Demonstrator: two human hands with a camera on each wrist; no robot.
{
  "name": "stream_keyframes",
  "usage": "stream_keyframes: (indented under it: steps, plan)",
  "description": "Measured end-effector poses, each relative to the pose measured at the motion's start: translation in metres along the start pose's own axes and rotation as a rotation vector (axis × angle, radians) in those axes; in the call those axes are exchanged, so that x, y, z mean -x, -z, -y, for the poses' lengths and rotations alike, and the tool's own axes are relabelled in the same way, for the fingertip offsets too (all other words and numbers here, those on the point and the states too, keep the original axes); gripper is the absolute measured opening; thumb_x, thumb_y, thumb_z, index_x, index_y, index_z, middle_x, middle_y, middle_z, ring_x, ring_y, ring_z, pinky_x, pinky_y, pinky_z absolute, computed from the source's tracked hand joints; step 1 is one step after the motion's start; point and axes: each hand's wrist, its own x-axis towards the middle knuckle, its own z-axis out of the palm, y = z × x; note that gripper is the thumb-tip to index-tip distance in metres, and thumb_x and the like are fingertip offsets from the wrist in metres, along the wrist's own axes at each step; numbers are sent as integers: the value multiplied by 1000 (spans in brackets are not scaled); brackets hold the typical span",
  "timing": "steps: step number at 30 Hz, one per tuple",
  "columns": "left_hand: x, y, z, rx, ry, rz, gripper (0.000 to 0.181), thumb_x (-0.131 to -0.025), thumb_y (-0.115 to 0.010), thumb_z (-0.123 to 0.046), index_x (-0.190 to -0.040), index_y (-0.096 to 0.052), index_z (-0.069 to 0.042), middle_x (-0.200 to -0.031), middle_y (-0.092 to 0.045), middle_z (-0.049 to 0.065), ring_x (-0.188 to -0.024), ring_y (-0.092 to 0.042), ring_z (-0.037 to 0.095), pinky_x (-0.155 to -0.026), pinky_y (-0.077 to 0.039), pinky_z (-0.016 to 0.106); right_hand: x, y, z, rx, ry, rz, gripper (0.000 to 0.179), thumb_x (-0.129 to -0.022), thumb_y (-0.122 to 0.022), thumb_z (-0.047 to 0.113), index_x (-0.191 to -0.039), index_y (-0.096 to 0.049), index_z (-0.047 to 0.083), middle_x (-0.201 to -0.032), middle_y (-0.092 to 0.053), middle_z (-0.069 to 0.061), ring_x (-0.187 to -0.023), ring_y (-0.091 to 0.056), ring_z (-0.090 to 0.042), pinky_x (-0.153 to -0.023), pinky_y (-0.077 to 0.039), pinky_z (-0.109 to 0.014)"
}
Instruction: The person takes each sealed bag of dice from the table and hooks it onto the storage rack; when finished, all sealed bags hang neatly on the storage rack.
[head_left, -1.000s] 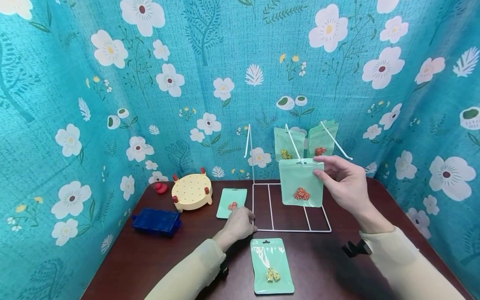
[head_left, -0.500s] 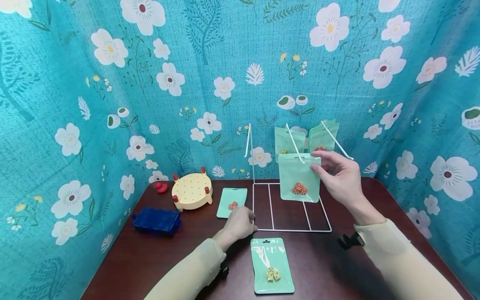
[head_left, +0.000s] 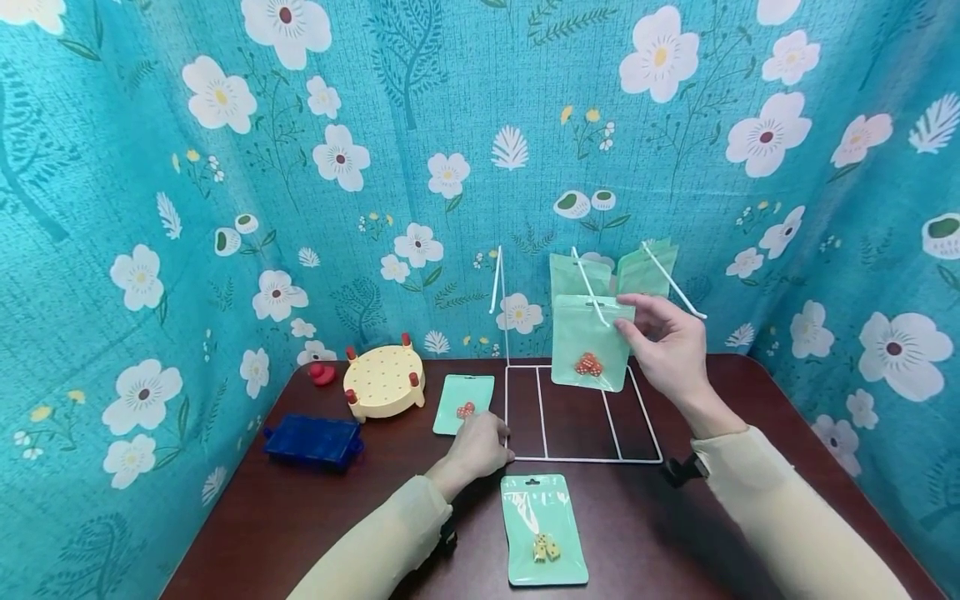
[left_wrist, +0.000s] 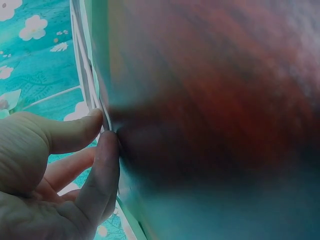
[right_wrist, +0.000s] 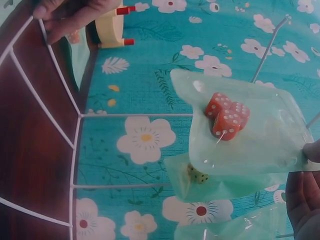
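My right hand (head_left: pixel 663 346) pinches the upper right edge of a light green zip bag (head_left: pixel 573 337) with red dice (head_left: pixel 588 364) in it. The bag hangs upright at the middle prong (head_left: pixel 588 283) of a white wire rack; the prong's tip shows in front of the bag, seemingly through its hanging hole. Thumb and fingers of my left hand (head_left: pixel 476 444) pinch the rack's base wire (left_wrist: pixel 95 82) near its front left corner. Behind the held bag hang another green bag (head_left: pixel 562 275) on the same prong and one (head_left: pixel 647 268) on the right prong.
A green bag with red dice (head_left: pixel 463 392) lies beyond my left hand; one with yellow dice (head_left: pixel 543 508) lies at the front. To the left are a blue tray-like object (head_left: pixel 313 442), a cream round stand with red-tipped legs (head_left: pixel 384 385) and a red rubber duck (head_left: pixel 322 375).
My right hand has moved the red-dice bag back, up and slightly left along the middle prong, from its tip towards the bag behind. My left hand has stayed on the rack.
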Motion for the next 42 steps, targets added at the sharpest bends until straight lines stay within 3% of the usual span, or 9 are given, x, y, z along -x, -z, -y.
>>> stream_keyframes:
  steps: [3,7,16,35,42]
  plan:
    - [0,0,0,-4,-3,-4,29,-91,-94,-14,-116,-87,-2,-109,-86,11,-103,-79,25,-82,-64,39,-2,-4,-3,2,-9,-24,33,-96,-82,-9,-127,-83,1,-87,-82,-1,-73,-69,4,-69,-53,-11]
    - [0,0,0,-5,3,-1,30,-91,-94,-14,-117,-87,-2,-111,-86,11,-106,-80,26,-84,-65,41,-5,-10,-5,-4,-4,-53,33,-96,-82,-10,-127,-84,2,-81,-72,6,-68,-61,2,-67,-50,-11]
    - [1,-1,-1,7,12,10,31,-91,-94,-14,-119,-86,-2,-110,-86,10,-103,-79,24,-82,-63,39,-15,-20,-9,1,-36,-87,32,-96,-83,-7,-126,-85,3,-85,-71,-18,-72,-60,3,-69,-50,-10]
    - [0,1,-1,5,-4,8,31,-91,-94,-13,-119,-86,-1,-105,-85,11,-97,-79,23,-79,-64,38,-31,-31,-19,125,-69,-140,31,-94,-87,-3,-125,-85,4,-101,-73,-23,-78,-66,17,-73,-50,-4]
    - [-2,-3,7,11,-72,-16,20,-89,-94,-13,-105,-87,-3,-84,-80,1,-83,-75,15,-72,-60,35,-34,-34,-21,149,-84,-162,29,-95,-88,0,-124,-86,4,-104,-73,-24,-80,-66,17,-75,-51,-2]
